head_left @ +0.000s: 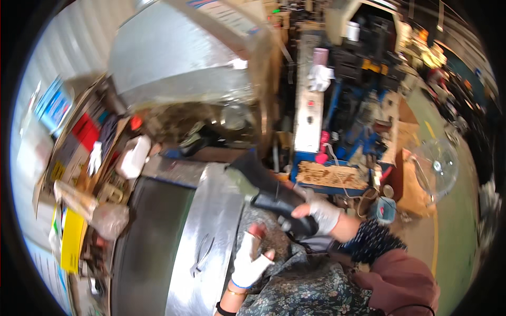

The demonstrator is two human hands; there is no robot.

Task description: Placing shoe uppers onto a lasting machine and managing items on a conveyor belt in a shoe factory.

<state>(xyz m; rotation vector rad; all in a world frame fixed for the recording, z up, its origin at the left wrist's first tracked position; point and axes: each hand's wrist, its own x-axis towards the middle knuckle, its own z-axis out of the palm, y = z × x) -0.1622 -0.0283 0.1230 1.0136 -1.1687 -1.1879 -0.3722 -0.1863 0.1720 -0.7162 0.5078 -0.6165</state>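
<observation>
My right hand (322, 213), in a white glove with bare fingertips, is closed around a black boot (274, 194) with a greyish-green part at its far left end. Motion blurs the boot's outline. My left hand (250, 263), in a similar white glove, is held below the boot with thumb and fingers apart and nothing in it. It is beside a shiny metal plate (184, 284), on which lies a thin dark scissors-like tool (201, 256). Farther back, another black shoe (199, 140) rests near the opening of a large metal housing (168, 50).
A dark conveyor belt (150, 237) runs left of the metal plate. Cartons and a yellow box (74, 241) crowd the left side. A blue machine bench with a worn board (332, 175) stands ahead right, near a round wire-guarded fan (436, 166) and a small blue bin (386, 209).
</observation>
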